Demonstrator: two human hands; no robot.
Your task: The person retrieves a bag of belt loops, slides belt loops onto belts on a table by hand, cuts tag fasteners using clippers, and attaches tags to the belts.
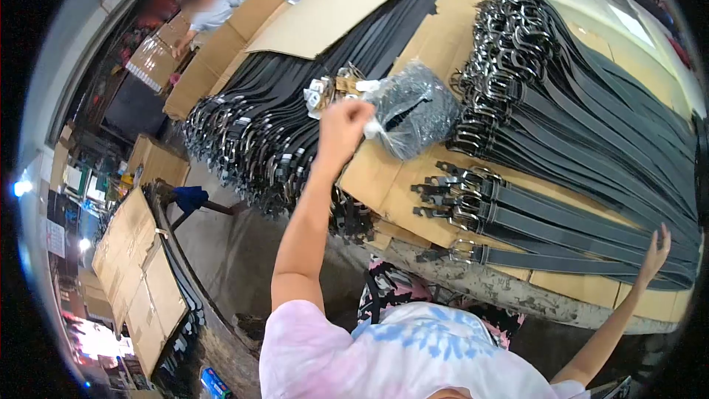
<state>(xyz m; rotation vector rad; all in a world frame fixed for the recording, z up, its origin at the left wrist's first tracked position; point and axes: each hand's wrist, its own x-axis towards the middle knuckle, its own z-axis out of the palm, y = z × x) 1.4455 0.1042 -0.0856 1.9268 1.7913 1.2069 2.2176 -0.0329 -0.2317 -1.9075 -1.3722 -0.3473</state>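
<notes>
My left hand is raised over the cardboard with its fingers curled together; what they pinch, if anything, is hidden. Just beside it lies a clear plastic bag filled with small dark pieces. A little pile of tags and small fittings is right behind that hand. At the far right my right hand has its fingers stretched out over the belts, near their looped end. These dark grey belts lie in a row, their metal buckles towards the middle.
A large heap of buckled belts covers the right of the table, another bundle the left. A cardboard sheet rests on the left bundle. The worn table edge is close to my body. Another person is at the back left.
</notes>
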